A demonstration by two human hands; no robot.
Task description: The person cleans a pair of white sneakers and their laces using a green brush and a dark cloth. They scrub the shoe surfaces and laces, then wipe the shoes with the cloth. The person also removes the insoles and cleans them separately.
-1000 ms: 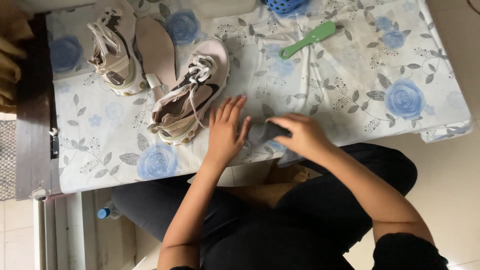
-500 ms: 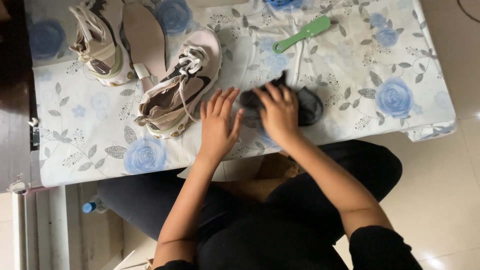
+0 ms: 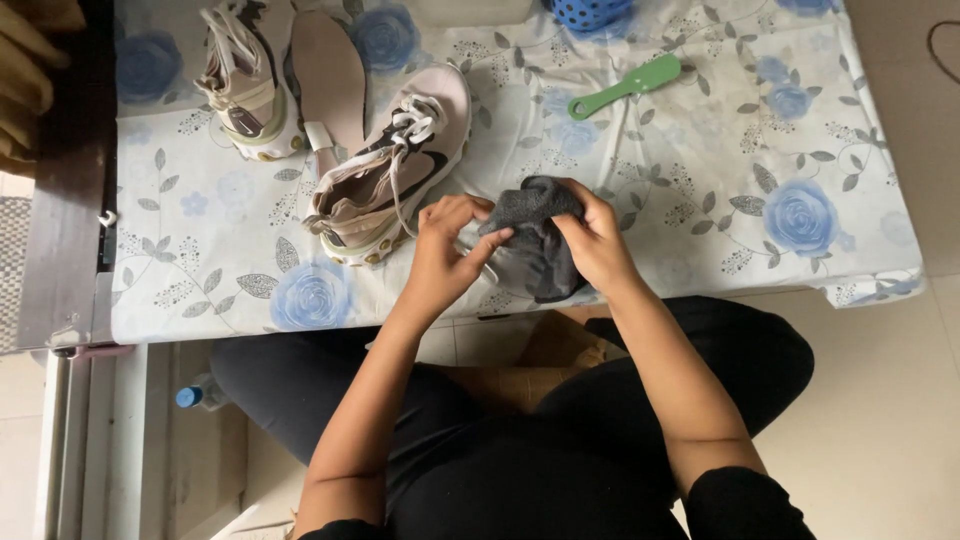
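Dark grey crumpled cloth [image 3: 535,240] between both hands, left hand [image 3: 447,250] pinching its edge, right hand [image 3: 598,243] gripping its top, pale laced sneaker [image 3: 390,170] just beside

A home corner, by the look of it

A low table [image 3: 700,240] wears a blue-rose floral cloth [image 3: 800,215], over pale floor tiles [image 3: 880,420]. Worn sneakers [image 3: 385,170] and a green brush [image 3: 625,87] lie on it; a curtain [image 3: 25,60] hangs beside.

A cloth [image 3: 535,240] is lying on the table [image 3: 700,230] near its front edge, between both hands. A shoe [image 3: 390,165] is sitting just left of it, an insole [image 3: 328,75] and second shoe [image 3: 243,80] farther left, a brush [image 3: 625,87] behind.
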